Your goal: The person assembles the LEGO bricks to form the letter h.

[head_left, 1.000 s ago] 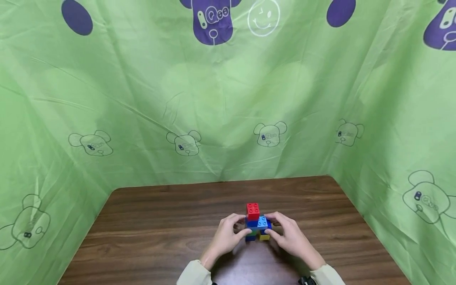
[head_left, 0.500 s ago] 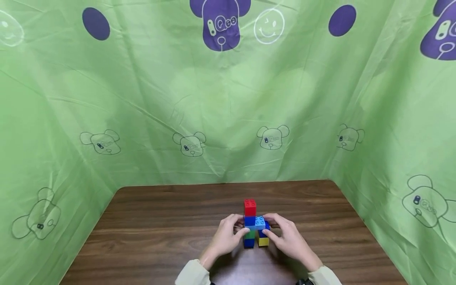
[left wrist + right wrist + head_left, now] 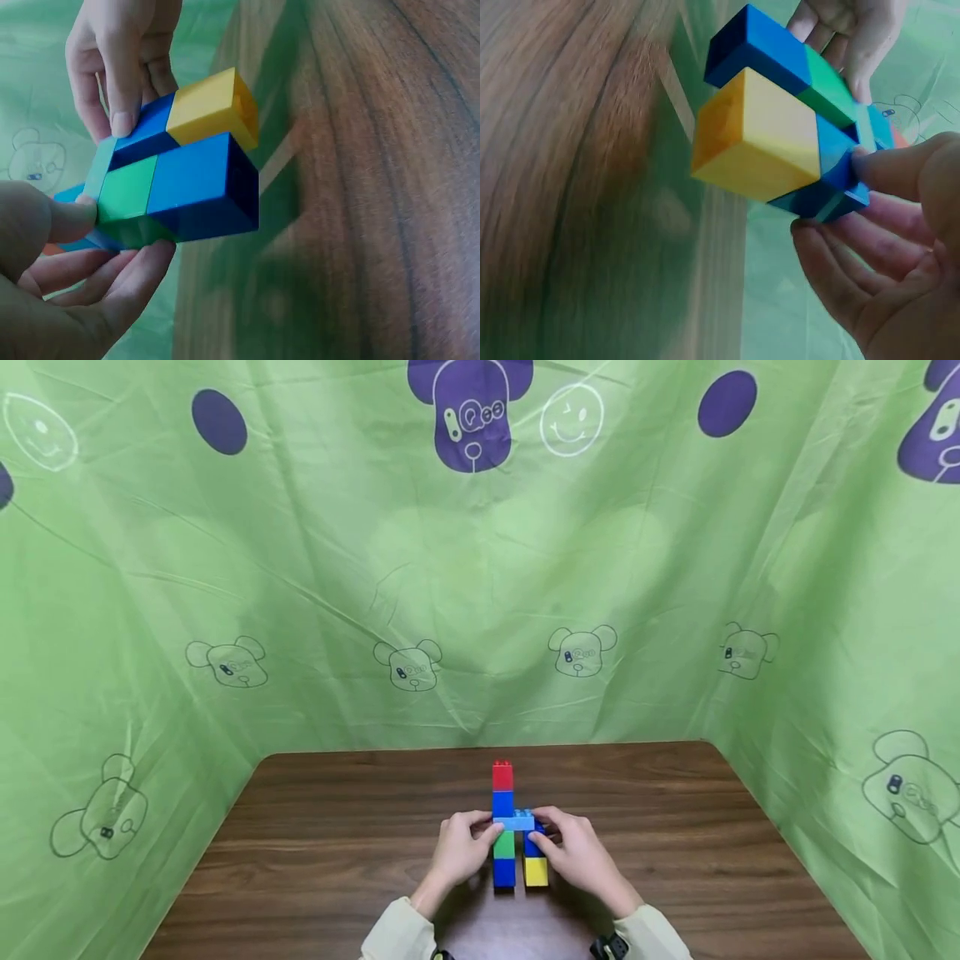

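Observation:
Both hands hold up a toy brick structure, its undersides showing above the table in the wrist views. A light blue brick bridges two columns. Its left end has a green brick and a blue brick below, with another blue brick and a red brick above. Under the right end are a blue brick and a yellow brick. My left hand pinches the left column around the green and light blue bricks. My right hand pinches the right column by its blue brick.
The brown wooden table lies beneath the hands. A green curtain printed with bear heads encloses its back and sides. A dark watch sits at the right sleeve's cuff.
Both hands have shifted left with the brick structure and tipped it, so its front faces show more and the red brick's top shows less. The head view has turned slightly.

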Demonstrator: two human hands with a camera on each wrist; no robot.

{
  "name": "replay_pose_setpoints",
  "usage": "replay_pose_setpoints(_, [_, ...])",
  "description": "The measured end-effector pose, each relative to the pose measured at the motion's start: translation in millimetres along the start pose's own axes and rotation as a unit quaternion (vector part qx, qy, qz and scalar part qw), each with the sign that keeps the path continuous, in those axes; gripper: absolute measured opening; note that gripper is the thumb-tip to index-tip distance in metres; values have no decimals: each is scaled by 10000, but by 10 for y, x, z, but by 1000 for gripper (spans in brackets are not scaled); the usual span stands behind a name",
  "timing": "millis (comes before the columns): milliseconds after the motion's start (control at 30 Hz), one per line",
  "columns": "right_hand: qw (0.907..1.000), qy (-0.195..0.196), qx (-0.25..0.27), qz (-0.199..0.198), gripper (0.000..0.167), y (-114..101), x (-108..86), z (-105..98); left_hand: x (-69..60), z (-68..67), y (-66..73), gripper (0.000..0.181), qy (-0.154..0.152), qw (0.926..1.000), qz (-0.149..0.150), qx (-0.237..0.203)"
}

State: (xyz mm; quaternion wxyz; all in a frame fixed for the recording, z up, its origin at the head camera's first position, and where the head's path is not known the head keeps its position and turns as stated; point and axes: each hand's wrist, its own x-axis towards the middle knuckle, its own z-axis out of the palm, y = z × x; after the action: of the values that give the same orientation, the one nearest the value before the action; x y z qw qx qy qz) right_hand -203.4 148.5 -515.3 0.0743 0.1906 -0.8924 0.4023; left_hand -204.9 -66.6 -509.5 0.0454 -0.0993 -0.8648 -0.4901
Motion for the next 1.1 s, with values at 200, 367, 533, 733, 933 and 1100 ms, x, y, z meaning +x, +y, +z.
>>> replay_pose_setpoints(200, [9989,-111,-432,160,26,3,46,116,-7,58,-74,24,388,9982,-112,440])
replay_pose_setpoints(367, [9979,-66,-623,154,27,19,46,198,-1,101,-90,17,472,9963,-157,704])
replay_pose_setpoints(533, [9967,0,-814,22,26,28,34,290,-10,175,-135,14,600,9901,-108,1265])
replay_pose_setpoints(733, [9933,-411,-1084,-44,24,28,7,352,-74,241,-185,17,433,9847,-211,1673])
replay_pose_setpoints(933, [9935,-432,-1055,13,25,36,8,350,-95,240,-184,17,493,9829,-99,1773])
replay_pose_setpoints(1100, [9940,-434,-999,18,25,33,14,337,-84,230,-168,17,393,9847,-188,1689])
